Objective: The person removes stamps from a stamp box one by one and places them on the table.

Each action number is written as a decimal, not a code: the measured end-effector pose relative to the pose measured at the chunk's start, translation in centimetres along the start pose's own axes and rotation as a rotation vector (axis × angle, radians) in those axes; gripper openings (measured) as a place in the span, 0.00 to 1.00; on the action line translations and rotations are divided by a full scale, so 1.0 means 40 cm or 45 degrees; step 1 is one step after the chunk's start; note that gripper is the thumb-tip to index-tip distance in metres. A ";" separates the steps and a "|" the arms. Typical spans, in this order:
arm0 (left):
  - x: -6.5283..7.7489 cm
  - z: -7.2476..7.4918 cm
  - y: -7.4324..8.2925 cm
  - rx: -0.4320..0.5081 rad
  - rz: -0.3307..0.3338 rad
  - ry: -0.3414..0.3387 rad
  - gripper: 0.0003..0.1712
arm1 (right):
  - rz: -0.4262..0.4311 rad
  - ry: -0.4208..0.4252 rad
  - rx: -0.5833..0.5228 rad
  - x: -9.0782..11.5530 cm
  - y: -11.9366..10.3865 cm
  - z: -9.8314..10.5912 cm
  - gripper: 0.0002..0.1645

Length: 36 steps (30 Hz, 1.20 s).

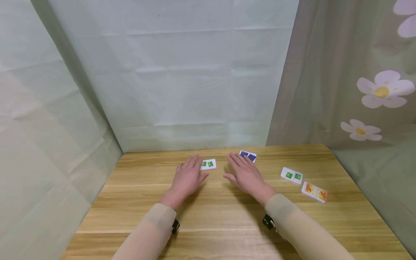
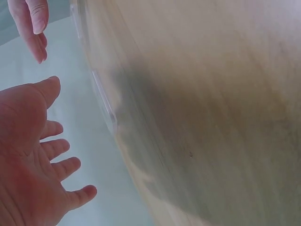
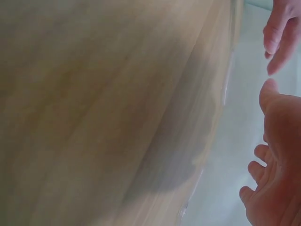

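My left hand is held palm down above the table with its fingers stretched out. Just past its fingertips on the right lies a white card with two green squares, partly covered by the fingers in the head view. Level with it, my right hand also has straight fingers and holds nothing. A card with two dark blue squares shows beyond those fingers, part of it hidden. Both wrist views show bare palms, the left palm and the right palm, raised off the wood with shadows beneath.
To the right lie a second card with green squares and a card with orange-red pictures, end to end at a slant. The wooden table meets a pale cloth wall at the back. A flowered curtain hangs at right.
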<state>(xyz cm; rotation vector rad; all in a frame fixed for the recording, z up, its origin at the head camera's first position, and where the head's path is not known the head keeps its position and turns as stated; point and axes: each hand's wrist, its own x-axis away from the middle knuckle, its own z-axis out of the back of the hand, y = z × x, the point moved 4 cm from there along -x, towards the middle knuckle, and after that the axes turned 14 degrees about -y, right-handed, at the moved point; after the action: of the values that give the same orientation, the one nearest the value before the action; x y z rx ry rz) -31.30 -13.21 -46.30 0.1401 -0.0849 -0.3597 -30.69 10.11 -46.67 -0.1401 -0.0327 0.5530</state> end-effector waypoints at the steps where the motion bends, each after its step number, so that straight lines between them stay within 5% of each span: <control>1: -0.002 0.001 -0.001 0.007 0.001 -0.001 0.42 | -0.003 -0.013 0.001 -0.005 0.001 -0.003 0.48; 36: -0.069 -0.027 -0.048 0.014 0.053 -0.164 0.40 | 0.058 -0.167 -0.096 -0.133 -0.018 -0.042 0.47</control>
<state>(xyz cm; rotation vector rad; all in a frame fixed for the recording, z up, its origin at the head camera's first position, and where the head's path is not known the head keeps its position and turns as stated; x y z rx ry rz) -34.43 -13.89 -47.80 0.1257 -0.2167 -0.3262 -34.73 6.49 -48.19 -0.1781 -0.1781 0.6059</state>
